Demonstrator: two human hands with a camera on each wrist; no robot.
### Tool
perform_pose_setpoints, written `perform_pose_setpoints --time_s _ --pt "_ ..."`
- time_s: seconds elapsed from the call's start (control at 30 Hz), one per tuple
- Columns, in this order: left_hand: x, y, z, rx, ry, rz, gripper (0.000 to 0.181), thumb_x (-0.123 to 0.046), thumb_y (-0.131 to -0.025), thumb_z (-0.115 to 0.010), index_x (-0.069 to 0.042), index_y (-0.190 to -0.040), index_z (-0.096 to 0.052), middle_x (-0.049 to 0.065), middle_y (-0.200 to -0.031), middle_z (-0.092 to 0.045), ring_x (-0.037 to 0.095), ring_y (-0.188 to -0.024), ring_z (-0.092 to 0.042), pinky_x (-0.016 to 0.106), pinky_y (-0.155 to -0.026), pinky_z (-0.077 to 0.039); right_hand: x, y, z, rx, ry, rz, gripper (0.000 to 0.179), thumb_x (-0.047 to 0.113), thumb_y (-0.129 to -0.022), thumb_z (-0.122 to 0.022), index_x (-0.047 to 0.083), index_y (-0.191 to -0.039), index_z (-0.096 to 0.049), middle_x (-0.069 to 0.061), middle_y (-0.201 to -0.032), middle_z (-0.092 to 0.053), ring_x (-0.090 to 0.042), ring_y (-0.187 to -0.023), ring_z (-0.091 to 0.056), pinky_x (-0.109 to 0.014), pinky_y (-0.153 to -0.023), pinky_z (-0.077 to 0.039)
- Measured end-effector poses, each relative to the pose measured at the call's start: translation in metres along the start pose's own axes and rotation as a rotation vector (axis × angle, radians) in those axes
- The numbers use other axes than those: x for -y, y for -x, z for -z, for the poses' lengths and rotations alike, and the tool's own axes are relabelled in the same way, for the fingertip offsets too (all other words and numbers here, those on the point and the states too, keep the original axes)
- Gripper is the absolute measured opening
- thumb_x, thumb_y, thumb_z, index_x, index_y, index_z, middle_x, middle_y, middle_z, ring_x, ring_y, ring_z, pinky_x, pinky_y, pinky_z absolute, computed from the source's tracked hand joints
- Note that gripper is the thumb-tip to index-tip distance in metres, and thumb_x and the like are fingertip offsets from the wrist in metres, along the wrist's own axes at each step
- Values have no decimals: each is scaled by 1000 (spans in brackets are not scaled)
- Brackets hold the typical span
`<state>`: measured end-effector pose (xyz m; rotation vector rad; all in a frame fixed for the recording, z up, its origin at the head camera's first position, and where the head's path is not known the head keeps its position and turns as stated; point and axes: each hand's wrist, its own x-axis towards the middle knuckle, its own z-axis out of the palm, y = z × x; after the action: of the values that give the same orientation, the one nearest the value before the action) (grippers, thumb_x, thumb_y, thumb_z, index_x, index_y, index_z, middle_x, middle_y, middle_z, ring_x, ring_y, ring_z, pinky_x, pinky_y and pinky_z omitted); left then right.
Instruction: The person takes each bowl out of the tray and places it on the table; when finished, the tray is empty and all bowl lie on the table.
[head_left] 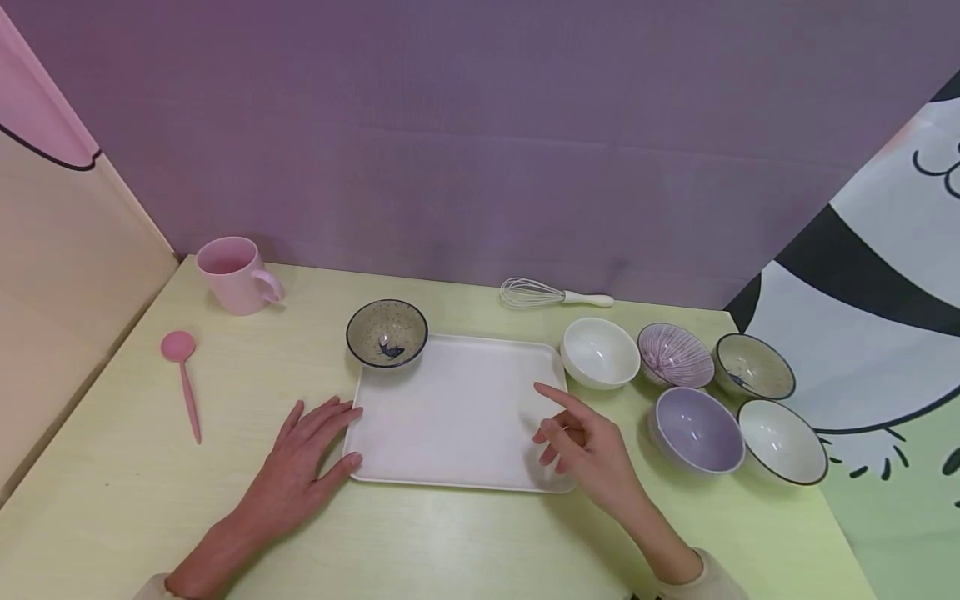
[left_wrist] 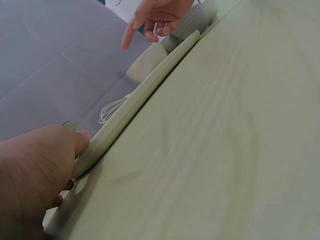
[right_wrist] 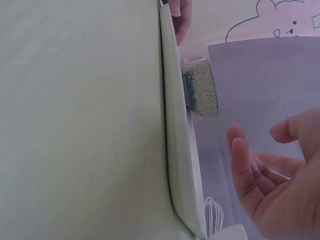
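Observation:
A white rectangular tray [head_left: 457, 417] lies on the table between both hands. My left hand [head_left: 303, 462] rests at its left edge, fingers extended and thumb by the near left corner; in the left wrist view that hand [left_wrist: 37, 175] touches the rim. Over the tray's right side hovers my right hand [head_left: 592, 454], index finger pointing out and the other fingers loosely bent, holding nothing. It also shows empty in the right wrist view [right_wrist: 280, 175]. A speckled beige bowl with a dark rim [head_left: 387, 333] overlaps the tray's far left corner.
Right of the tray stand a white bowl [head_left: 600, 353], a striped purple bowl [head_left: 676, 356], a lilac bowl [head_left: 697, 431], a dark-rimmed white bowl [head_left: 783, 442] and another speckled bowl [head_left: 753, 367]. A whisk [head_left: 555, 294] lies behind. Leftward are a pink mug [head_left: 238, 279] and pink spoon [head_left: 184, 379].

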<state>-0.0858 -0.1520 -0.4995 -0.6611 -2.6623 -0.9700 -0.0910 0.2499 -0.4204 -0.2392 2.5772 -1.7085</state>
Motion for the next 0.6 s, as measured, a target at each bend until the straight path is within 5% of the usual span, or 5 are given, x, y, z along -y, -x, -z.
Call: perform_pose_setpoints --time_s 0.6 --pt "-1 0 1 7 19 1 56 -28 -104 -77 -10 -155 -62 15 -160 -61 40 -154 -48 51 -141 -11 12 -36 -30 133 -33 -32 64 -1 -107 -60 11 -169 -45 -28 -102 -74 -27 -74 -78 -34 -59 -67"
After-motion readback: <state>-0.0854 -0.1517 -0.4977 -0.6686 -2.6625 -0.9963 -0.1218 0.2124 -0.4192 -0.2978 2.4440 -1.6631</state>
